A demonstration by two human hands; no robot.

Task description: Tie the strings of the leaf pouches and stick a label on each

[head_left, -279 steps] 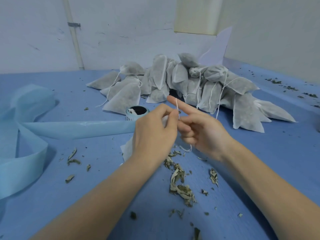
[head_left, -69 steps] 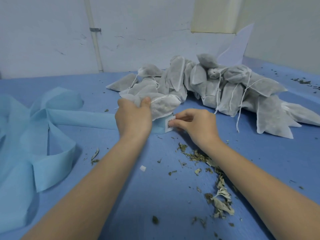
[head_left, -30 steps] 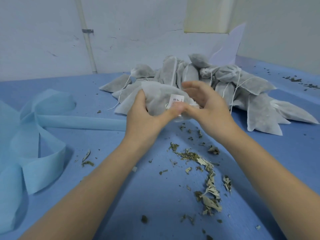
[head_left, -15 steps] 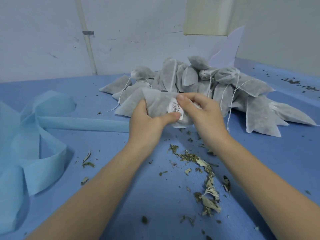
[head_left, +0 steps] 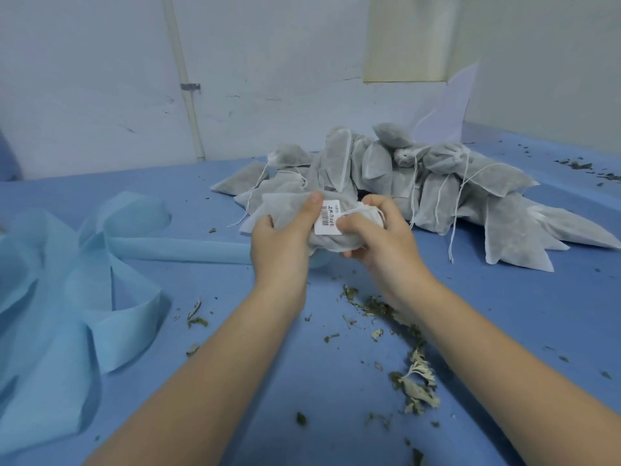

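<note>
I see both hands up over the table (head_left: 336,381) gripping one pouch (head_left: 285,210) between them: left hand (head_left: 280,243) curled round its left end, right hand (head_left: 379,240) pinching the tied end, label (head_left: 327,218) between thumbs. Pile (head_left: 420,183) just behind.

Label (head_left: 328,217) print too small to read

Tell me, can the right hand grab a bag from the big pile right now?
Probably not yet: the right hand is busy gripping the labelled pouch. The pile lies just behind, nothing between.
</note>
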